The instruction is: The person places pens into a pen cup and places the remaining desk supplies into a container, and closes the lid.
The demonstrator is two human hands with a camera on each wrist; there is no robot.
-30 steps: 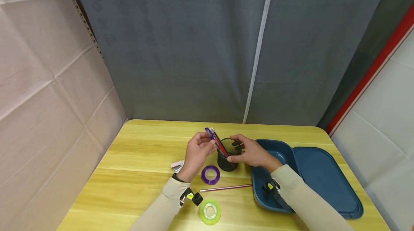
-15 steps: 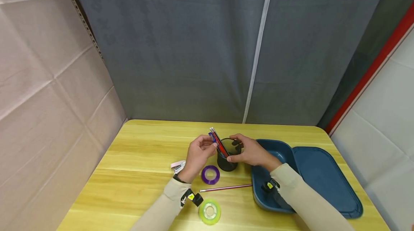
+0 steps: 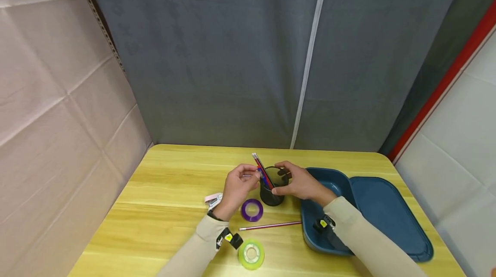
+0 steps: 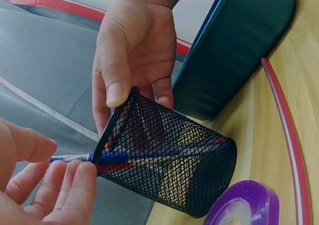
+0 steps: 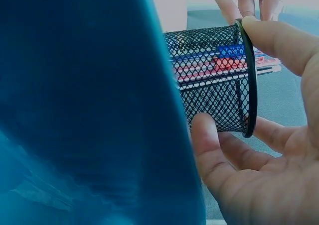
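My right hand [image 3: 301, 183] holds the black mesh pen cup [image 3: 272, 198] by its rim, with thumb and fingers on either side in the right wrist view. At the cup's mouth my left hand [image 3: 241, 185] pinches the end of a blue pen [image 4: 72, 158]. The pen's blue part [image 4: 112, 158] is inside the cup, seen through the mesh. Pencils with pale ends [image 3: 255, 157] lean in the cup and stick out over its rim. A red pen part [image 5: 229, 63] shows beside the blue one in the right wrist view.
A purple tape roll [image 3: 252, 219] lies just in front of the cup. Nearer are a striped pencil [image 3: 271, 225] and a green tape roll [image 3: 251, 264]. A stapler [image 3: 213, 199] sits by my left wrist. The blue box [image 3: 310, 225] and its lid [image 3: 391, 216] stand right.
My left hand has moved slightly right and lowered the blue pen deeper into the cup. The right hand keeps its hold on the cup.
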